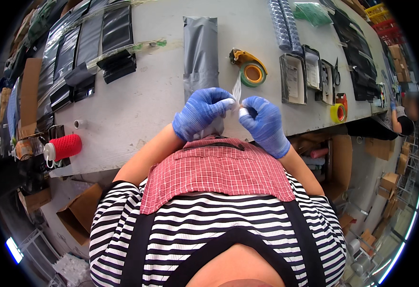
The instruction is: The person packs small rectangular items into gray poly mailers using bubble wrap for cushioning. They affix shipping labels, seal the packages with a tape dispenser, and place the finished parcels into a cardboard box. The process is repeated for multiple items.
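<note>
Both my hands wear blue gloves with white fingertips and meet just above the table's near edge. My left hand (pixel 203 114) is pinched on a thin whitish strip (pixel 237 91), which sticks up between the hands. Close beside it, my right hand (pixel 266 125) pinches the strip's lower end with bent fingers. What the strip is made of I cannot make out. A long grey plastic mailing bag (pixel 201 52) lies flat beyond my left hand, its near part under that hand. Just past the strip rests a yellow tape dispenser (pixel 248 67) with a green-edged roll.
Black and grey plastic bags (pixel 116 28) lie at the far left. A red bottle (pixel 66 146) stands near the left edge. Open boxes (pixel 293 79), a yellow tape roll (pixel 337 113) and bubble-wrap rolls (pixel 284 24) occupy the right. Another person (pixel 403 119) is at the far right.
</note>
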Motion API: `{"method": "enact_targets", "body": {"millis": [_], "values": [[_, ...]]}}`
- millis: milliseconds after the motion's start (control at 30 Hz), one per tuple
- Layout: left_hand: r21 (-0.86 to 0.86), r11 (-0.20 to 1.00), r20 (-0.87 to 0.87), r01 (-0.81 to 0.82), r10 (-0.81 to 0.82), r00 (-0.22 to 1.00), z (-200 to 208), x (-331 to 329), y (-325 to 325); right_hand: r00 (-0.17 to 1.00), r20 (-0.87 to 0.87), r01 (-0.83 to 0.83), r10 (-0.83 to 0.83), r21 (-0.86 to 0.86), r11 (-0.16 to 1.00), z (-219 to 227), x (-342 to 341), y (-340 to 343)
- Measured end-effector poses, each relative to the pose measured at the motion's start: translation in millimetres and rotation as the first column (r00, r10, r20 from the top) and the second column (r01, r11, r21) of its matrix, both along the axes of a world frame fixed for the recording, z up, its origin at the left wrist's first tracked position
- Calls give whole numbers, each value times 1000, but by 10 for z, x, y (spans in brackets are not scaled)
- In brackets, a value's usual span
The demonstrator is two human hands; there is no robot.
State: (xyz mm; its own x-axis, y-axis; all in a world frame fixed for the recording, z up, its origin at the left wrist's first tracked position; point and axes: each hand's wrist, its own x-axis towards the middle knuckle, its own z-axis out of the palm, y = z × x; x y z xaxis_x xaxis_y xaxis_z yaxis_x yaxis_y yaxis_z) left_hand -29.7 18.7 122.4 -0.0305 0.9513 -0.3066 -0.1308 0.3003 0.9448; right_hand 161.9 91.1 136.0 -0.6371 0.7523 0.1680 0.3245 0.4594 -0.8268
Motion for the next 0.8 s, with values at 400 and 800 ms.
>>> {"method": "enact_targets", "body": {"millis": [400, 800], "values": [[705, 684, -585, 188, 410, 700, -690, -1338, 811, 556, 710, 449, -432, 181, 875, -1145, 2312, 406], [-26, 728, -998, 686, -56, 23, -1171, -1873, 1005, 420, 905, 324, 70, -221, 920, -2371, 2755, -436]]}}
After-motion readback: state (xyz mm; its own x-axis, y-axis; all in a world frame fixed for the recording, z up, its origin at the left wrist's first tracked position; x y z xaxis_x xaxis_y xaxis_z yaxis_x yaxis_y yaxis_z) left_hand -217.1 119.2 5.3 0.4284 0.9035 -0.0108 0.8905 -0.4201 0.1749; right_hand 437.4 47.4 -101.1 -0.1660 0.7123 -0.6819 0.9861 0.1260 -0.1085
